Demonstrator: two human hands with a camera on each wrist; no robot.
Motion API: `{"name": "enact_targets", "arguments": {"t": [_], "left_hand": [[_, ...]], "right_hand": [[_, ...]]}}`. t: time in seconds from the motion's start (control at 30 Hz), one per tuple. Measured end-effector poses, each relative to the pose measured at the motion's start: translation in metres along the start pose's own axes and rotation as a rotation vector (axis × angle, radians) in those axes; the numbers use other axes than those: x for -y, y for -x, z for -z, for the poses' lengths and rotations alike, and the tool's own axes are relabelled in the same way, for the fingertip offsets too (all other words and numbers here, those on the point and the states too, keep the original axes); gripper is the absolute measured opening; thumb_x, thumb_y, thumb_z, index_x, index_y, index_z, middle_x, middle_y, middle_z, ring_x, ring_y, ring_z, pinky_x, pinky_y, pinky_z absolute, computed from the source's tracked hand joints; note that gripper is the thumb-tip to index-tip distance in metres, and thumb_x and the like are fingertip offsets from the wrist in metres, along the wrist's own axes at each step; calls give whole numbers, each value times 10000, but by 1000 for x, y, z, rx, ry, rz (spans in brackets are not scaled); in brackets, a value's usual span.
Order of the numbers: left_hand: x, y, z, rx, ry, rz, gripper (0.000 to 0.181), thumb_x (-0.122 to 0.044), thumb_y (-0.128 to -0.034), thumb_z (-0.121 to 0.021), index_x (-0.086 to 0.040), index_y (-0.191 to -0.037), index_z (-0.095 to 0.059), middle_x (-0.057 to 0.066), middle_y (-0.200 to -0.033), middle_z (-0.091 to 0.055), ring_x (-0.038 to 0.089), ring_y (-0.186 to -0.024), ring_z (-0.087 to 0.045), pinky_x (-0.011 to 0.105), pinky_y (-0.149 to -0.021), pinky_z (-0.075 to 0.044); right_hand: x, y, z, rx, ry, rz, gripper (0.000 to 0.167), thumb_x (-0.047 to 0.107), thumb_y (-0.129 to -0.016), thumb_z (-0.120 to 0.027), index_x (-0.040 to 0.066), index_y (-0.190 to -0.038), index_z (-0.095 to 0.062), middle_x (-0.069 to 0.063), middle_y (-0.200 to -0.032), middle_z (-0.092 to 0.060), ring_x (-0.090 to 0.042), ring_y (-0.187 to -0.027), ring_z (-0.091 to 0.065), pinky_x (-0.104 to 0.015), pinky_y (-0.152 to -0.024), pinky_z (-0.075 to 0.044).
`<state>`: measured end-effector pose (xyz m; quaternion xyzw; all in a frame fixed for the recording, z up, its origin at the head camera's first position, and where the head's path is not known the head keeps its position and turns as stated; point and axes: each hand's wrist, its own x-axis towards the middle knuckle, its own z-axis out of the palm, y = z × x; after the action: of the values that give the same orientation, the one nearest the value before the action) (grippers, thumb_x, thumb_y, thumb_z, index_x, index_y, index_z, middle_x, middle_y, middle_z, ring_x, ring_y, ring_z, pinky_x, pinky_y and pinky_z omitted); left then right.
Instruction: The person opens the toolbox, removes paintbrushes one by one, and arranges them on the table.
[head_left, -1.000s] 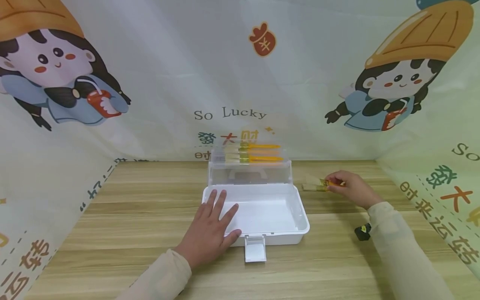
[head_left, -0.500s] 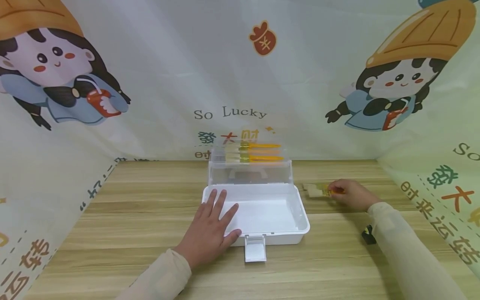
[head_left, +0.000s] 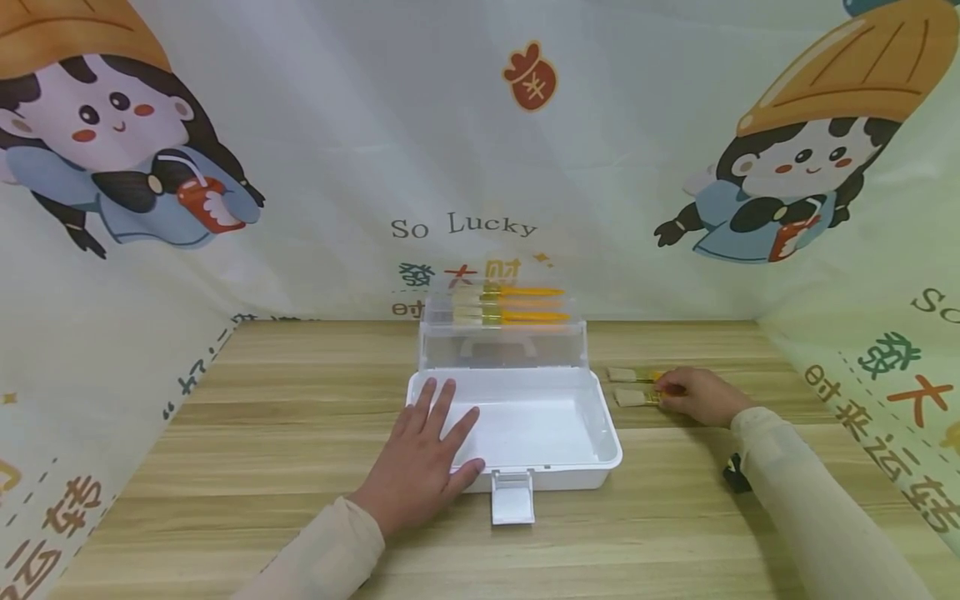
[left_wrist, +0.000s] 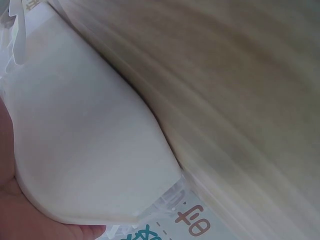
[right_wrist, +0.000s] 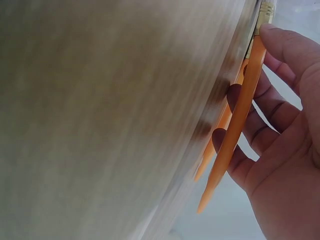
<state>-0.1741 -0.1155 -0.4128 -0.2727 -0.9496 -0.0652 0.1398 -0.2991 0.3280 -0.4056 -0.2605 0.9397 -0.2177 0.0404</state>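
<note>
My right hand (head_left: 703,397) pinches a flat paintbrush (head_left: 632,397) low over the table, right of the box. In the right wrist view its orange handle (right_wrist: 242,112) runs across the fingers, the thumb near the metal ferrule. Just behind it lies a second paintbrush (head_left: 626,375), bristles pointing left, its handle partly hidden by the hand. With fingers spread, my left hand (head_left: 420,471) rests over the left front rim of a white plastic box (head_left: 612,442). The box's clear lid (head_left: 442,346) stands raised, and its interior shows no items.
Several yellow-handled paintbrushes (head_left: 532,317) sit at the top of the raised lid. A white latch (head_left: 513,500) hangs down at the box's front. Near the right sleeve is a small black object (head_left: 736,473), partly covered. Printed cloth (head_left: 337,167) encloses the wooden table (head_left: 300,400).
My right hand has moved slightly toward me and lowered with one paintbrush. The two brushes, overlapping earlier, now lie apart, one behind the other. My left hand stays on the box.
</note>
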Motion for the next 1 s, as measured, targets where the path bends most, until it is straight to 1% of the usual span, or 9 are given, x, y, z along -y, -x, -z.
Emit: {"name": "enact_targets", "arguments": {"t": [0.13,0.17,0.43,0.57,0.67,0.77,0.9,1.0], "left_hand": [[-1,0,1,13,3,9,658,-567,-1009,-406,-153,-1519,-427,197,-1636,-124,393,-1502,-8,597,-1134,-215],[-2,0,3,25,8,14,659,-565,-1009,-410,-151,-1521,-423,199,-1636,-118,394,-1501,-2,597,-1137,-207],[-2,0,3,15,-2,10,655,-560,-1008,-418,-148,-1517,-430,206,-1632,-130,403,-1499,-20,600,-1133,-215],[-2,-1,3,18,-3,10,657,-559,-1006,-423,-144,-1515,-433,206,-1632,-132,406,-1498,-19,601,-1132,-217],[-3,-1,3,20,-1,9,655,-557,-1006,-423,-143,-1513,-436,205,-1632,-132,405,-1499,-15,603,-1132,-216],[-2,-1,3,20,-2,6,651,-553,-1007,-424,-142,-1511,-438,203,-1633,-133,403,-1499,-14,605,-1131,-217],[-2,0,4,19,-5,4,651,-551,-1007,-428,-138,-1509,-440,209,-1630,-140,409,-1497,-22,606,-1129,-219],[-2,0,4,19,-5,0,652,-553,-1007,-426,-136,-1508,-443,214,-1627,-143,413,-1496,-26,606,-1128,-222]], "right_hand": [[2,0,0,12,3,-4,162,79,-918,-683,-13,-1051,-699,-71,-989,-687,-217,-920,-625,-428,-813,-506],[1,-1,0,13,4,-1,161,79,-916,-686,-14,-1047,-699,-67,-984,-687,-216,-918,-625,-427,-812,-506],[-2,-2,-2,24,11,17,160,83,-905,-702,-15,-1031,-689,-54,-961,-680,-214,-901,-625,-418,-797,-511],[0,-1,0,24,-5,-5,145,105,-920,-688,20,-1038,-697,-46,-986,-687,-219,-932,-633,-435,-823,-509],[3,0,4,17,-17,-43,132,131,-940,-669,53,-1044,-694,-32,-991,-685,-208,-934,-626,-435,-828,-503],[10,-1,11,3,-30,-67,177,154,-956,-651,33,-1082,-679,-59,-1010,-679,-233,-943,-617,-460,-836,-500],[22,-4,17,-42,-32,-60,252,160,-962,-644,-11,-1146,-665,-121,-1069,-679,-296,-991,-615,-522,-886,-494],[34,-10,22,-69,-26,-46,275,150,-963,-642,-23,-1176,-660,-152,-1105,-677,-319,-1017,-612,-547,-915,-482]]}}
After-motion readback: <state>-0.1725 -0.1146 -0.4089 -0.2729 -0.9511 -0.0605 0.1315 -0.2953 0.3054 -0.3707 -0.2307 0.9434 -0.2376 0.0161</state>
